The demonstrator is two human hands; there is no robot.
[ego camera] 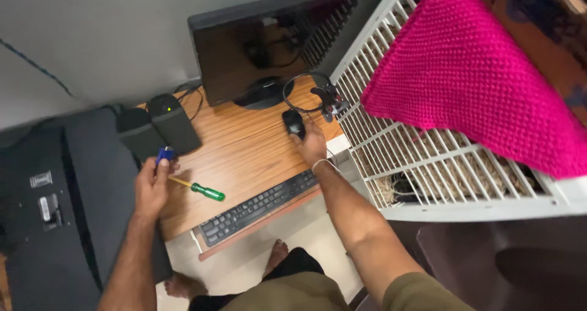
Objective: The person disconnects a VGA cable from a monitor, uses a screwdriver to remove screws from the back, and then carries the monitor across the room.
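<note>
Right hand (313, 144) half-covering black mouse (294, 123)

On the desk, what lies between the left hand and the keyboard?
In the head view, a green-handled screwdriver lies on the wooden desk between the left hand, which holds a blue connector, and the keyboard.

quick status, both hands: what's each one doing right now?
Left hand: closed on a small blue plug connector, above the green-handled screwdriver.
Right hand: fingers rest on the black computer mouse; grip cannot be told.
</note>
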